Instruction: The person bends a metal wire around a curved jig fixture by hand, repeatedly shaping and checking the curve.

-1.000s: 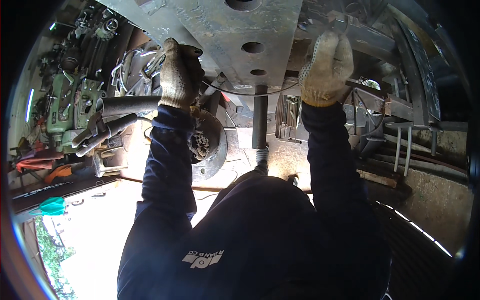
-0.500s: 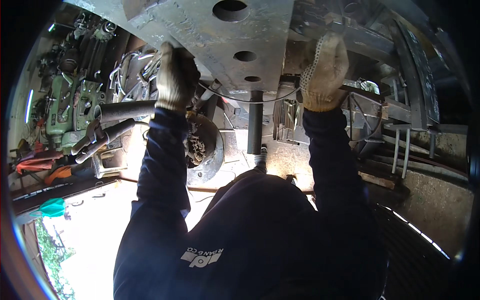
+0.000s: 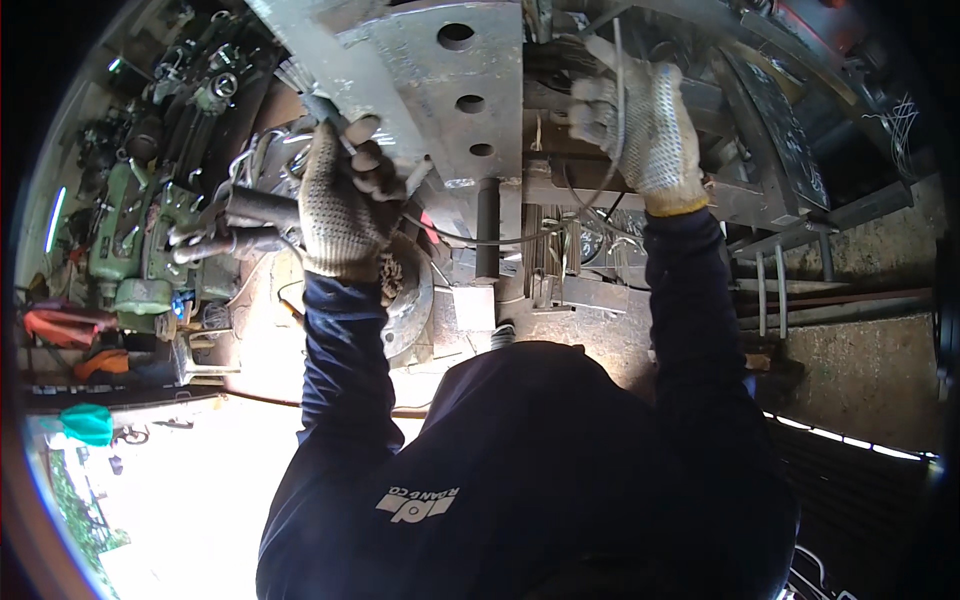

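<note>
A large grey steel plate (image 3: 400,100) with a row of round holes hangs before me, a dark pipe (image 3: 487,230) below its near end. My left hand (image 3: 340,205), in a knitted work glove, is at the plate's left edge with its fingers curled. A dark cylindrical piece (image 3: 319,107) with a pale, bristle-like end shows past its fingertips; I cannot tell if the hand holds it. My gloved right hand (image 3: 655,135) is right of the plate, fingers bent inward; what they hold is hidden. A grey cable (image 3: 500,242) sags between the hands and passes across the right one.
Green machinery (image 3: 120,220) stands at the left, near red cloth (image 3: 65,325). Behind my left forearm is a round metal piece (image 3: 415,320). Steel bars (image 3: 775,140) and a concrete block (image 3: 850,370) line the right. Thin rods (image 3: 548,250) stand below the plate.
The plate appears farther left. My left hand has come down off its edge, fingers now showing; my right hand has shifted right and turned. The cable now loops up across the right hand.
</note>
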Motion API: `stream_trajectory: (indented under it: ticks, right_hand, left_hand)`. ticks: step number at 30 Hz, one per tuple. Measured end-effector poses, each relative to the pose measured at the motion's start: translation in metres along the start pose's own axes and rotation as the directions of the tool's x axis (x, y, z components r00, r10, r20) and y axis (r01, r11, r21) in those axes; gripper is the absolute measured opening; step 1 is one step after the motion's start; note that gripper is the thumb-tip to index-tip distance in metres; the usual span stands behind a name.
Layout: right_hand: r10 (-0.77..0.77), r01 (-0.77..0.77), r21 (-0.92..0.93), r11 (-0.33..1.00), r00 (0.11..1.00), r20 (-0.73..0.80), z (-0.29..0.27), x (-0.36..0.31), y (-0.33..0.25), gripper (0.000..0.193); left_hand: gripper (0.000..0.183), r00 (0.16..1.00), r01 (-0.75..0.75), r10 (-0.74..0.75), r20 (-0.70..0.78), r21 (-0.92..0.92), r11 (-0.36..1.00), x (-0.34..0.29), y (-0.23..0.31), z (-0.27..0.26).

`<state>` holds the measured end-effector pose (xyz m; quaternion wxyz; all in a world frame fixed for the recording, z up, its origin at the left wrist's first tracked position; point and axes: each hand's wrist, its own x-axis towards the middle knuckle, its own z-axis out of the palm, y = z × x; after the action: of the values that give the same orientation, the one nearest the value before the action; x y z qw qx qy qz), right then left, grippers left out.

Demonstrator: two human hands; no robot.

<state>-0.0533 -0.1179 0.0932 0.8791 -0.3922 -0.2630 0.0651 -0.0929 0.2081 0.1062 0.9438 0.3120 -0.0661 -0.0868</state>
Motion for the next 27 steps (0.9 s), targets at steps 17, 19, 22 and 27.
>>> stream_trajectory:
  ticks: [17, 19, 22, 27]
  right_hand:
    - [0.074, -0.033, 0.163, 0.986, 0.964, -0.254, 0.032, -0.131, -0.031, 0.078]
    - [0.084, -0.041, 0.187, 0.981, 0.970, -0.226, 0.040, -0.133, -0.031, 0.077]
    - [0.110, -0.065, 0.148, 0.987, 0.940, -0.323, 0.056, -0.136, -0.029, 0.067]
    - [0.094, -0.162, -0.144, 0.976, 0.916, -0.390, 0.076, -0.147, -0.008, 0.046]
  left_hand:
    - [0.073, 0.978, 0.024, 0.018, 0.209, -0.196, 0.980, -0.120, -0.055, 0.046]
    - [0.071, 0.992, -0.026, 0.045, 0.115, -0.160, 0.987, -0.128, -0.058, 0.046]
    - [0.069, 0.979, 0.008, 0.035, 0.200, -0.208, 0.978, -0.138, -0.059, 0.036]
    - [0.053, 0.992, -0.037, 0.044, 0.122, -0.064, 0.997, -0.162, -0.076, -0.011]
